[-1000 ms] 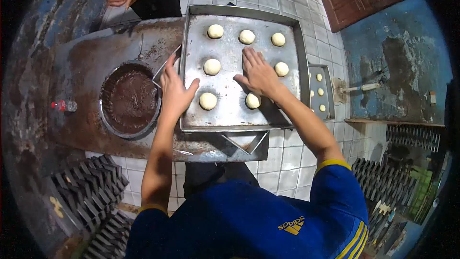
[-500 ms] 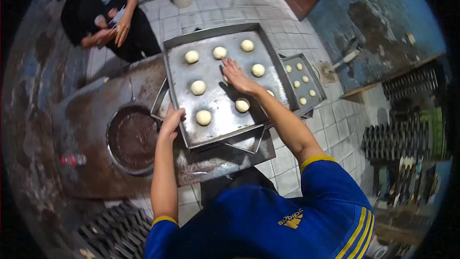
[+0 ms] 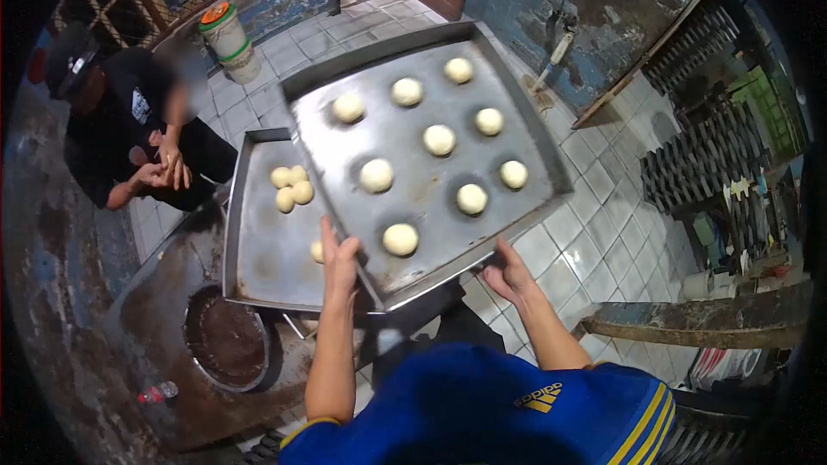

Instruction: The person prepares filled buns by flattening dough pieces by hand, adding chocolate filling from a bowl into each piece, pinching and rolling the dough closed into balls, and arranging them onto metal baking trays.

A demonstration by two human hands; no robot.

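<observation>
I hold a large square metal baking tray [image 3: 431, 181] tilted in front of me, with several pale round dough balls [image 3: 439, 139] spaced in rows on it. My left hand [image 3: 338, 265] grips the tray's left rim near its front corner, thumb toward the tray. My right hand [image 3: 508, 274] is closed on the near edge, its fingers partly hidden beneath. Left of it, partly covered by the held tray, sits a second metal tray [image 3: 271, 271]. A cluster of dough balls [image 3: 293, 189] lies in that one, and another ball [image 3: 317, 251] shows beside my left hand.
A dark round basin [image 3: 228, 336] and a small bottle [image 3: 158, 393] are on the worn table [image 3: 146, 310]. Across it a person in black [image 3: 129, 129] holds their hands together. A lidded bucket [image 3: 228, 43] stands on the tiled floor. Dark stacked racks [image 3: 706, 164] line the right.
The tray has been lifted and shifted right, revealing another tray with dough balls below. My right hand has gone from among the dough balls to the near edge. The camera view has turned.
</observation>
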